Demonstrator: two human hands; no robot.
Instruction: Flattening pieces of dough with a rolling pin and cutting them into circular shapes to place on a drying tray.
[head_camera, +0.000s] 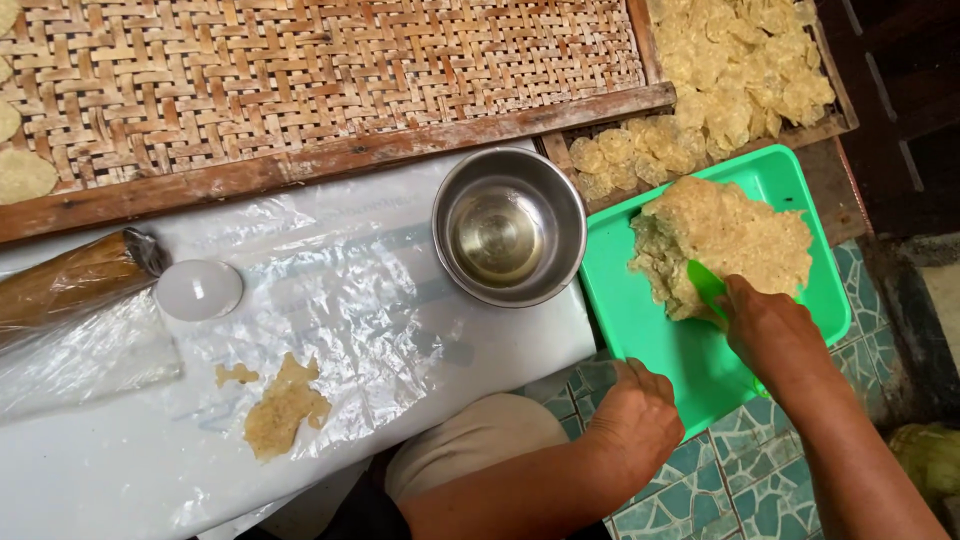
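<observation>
Dough mass (725, 240): pale yellow-tan, coarse and grainy, heaped at the far end of the green tray (650, 340). Judged soft, sticky and crumbly; likely to tear if pulled, better taken in small scraped portions from its near edge.
Right hand (775, 335): closed around a green scraper (708, 285), whose blade is pressed into the near edge of the dough mass.
Left hand (635, 420): fingers curled over the near edge of the green tray, gripping it.
Green tray: smooth rigid plastic, rectangular with rounded corners, resting beside the right edge of the table.
Steel bowl (509, 227): round, polished, holds a little clear liquid; at the table's right edge, just beside the tray.
Plastic sheet (350, 300): thin, crinkled, glossy, spread over the table; flattened dough scraps (283, 405) lie near its near edge.
White disc (198, 290): smooth, domed, at the table's left.
Wrapped roller (75, 280): brown cylinder in film, far left.
Woven tray (330, 70): bamboo lattice in a wooden frame, along the far edge.
Drying rounds (740, 70): thin, pale, brittle-looking, far right.
</observation>
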